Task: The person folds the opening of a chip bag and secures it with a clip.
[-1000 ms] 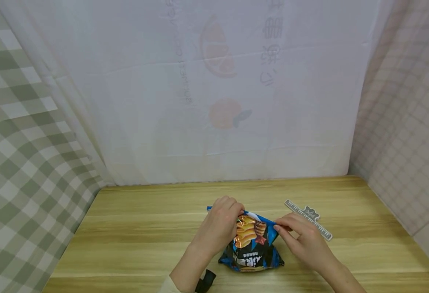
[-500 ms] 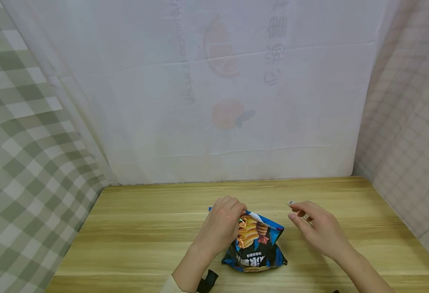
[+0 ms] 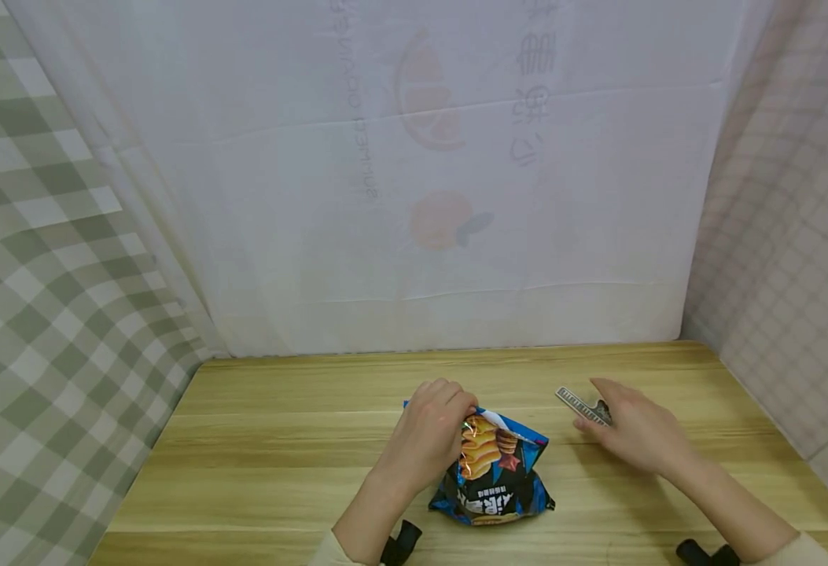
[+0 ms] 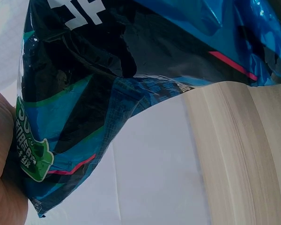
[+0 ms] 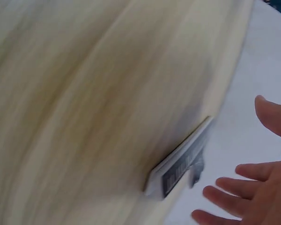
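Observation:
A blue and black snack bag (image 3: pixel 504 475) with chips pictured on it stands on the table. My left hand (image 3: pixel 428 431) pinches its folded top edge at the left end; the left wrist view shows the bag (image 4: pixel 84 108) at close range beside the hand (image 4: pixel 3 164). My right hand (image 3: pixel 643 431) is spread over a grey and white bag clip (image 3: pixel 582 406), hiding its right part in the head view. From the right wrist view, the clip (image 5: pixel 180 161) lies just off the fingertips, and the hand (image 5: pixel 260 192) has its thumb and fingers apart, holding nothing.
The wood-grain table (image 3: pixel 300 440) runs back to a pale cloth backdrop (image 3: pixel 300 236). A checked green cloth (image 3: pixel 53 314) hangs at the left, a gridded one (image 3: pixel 789 275) at the right. Black straps (image 3: pixel 401 542) show by the wrists.
My right hand has let go of the bag's top right corner and moved right to the clip, its fingers now spread wider. My left hand stays on the bag's top.

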Tool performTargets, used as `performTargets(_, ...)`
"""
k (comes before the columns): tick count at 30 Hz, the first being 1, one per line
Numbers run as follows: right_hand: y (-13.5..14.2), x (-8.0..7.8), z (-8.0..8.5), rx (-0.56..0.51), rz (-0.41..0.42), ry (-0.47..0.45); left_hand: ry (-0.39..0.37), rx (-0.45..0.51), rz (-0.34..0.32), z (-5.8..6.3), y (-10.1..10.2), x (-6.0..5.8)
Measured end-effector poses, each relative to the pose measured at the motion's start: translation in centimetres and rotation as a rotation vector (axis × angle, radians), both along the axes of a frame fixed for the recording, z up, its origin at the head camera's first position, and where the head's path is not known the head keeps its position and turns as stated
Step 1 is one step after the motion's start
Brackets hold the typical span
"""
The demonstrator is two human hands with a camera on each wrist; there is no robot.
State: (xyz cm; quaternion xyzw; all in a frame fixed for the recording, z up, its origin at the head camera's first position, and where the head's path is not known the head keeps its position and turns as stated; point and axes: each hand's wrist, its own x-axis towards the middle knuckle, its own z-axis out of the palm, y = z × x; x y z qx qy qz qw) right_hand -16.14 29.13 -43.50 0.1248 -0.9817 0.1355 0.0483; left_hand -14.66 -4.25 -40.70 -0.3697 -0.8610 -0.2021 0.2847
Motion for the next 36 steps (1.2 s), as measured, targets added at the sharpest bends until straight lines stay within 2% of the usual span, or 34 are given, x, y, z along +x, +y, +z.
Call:
performTargets(8,1.4,-1.0,-0.7,0.032,-0.041,-0.161,0.016,0.010,-0.009,0.0,0.0,-0.1)
performTargets(14,1.6,-1.0,-1.0,0.017,-0.062,-0.238,0.018,0.012,-0.011,0.0,0.0,-0.1)
performTargets(18,1.6,-1.0,-0.9,0.023,-0.049,-0.203,0.024,0.011,-0.009,0.0,0.1,-0.2)
performTargets(23,1.5,-0.7,-0.9,0.038,-0.039,-0.082,0.030,0.013,-0.006,-0.1,0.1,-0.2)
performTargets(27,1.5,-0.6,-0.9,0.037,-0.048,-0.024,0.033,0.012,-0.006,-0.1,0.0,-0.2)
performTargets(32,1.4,-0.5,-0.6,0.026,-0.053,-0.011,0.029,0.015,-0.002,-0.1,0.0,-0.2)
performTargets(36,1.4,-0.5,-0.5,-0.008,-0.056,-0.038,0.020,0.012,0.001,-0.1,-0.1,-0.1)
